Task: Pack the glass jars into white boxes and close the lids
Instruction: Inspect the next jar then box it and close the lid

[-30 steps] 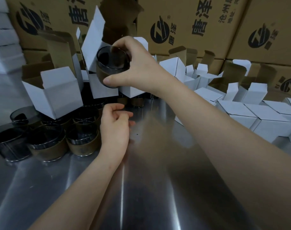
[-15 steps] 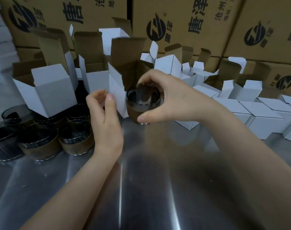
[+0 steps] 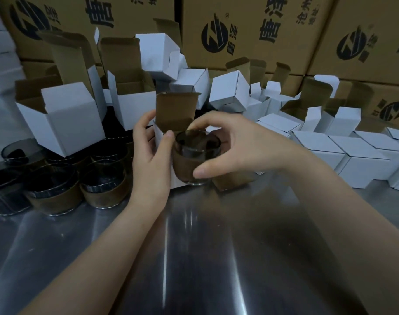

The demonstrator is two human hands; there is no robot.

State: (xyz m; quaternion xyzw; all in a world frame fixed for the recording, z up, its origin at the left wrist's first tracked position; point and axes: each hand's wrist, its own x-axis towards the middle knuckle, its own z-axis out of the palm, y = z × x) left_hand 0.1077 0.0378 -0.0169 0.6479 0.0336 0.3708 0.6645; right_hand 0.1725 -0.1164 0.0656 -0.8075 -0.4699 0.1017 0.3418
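Spare jars sat clustered at left on the steel table. Your left hand gripped the open white box, fingers curled round its left wall, lid flap up. Your right hand pinched the glass jar, thumb low, fingers on the rim, tight against that box. Closed boxes lay at right.

Brushed steel table streaked with glare, dark glass jars with brown bands clustered at its left, open white boxes behind them with flaps raised, one open white box at the middle, closed white boxes ranged in rows along the right.
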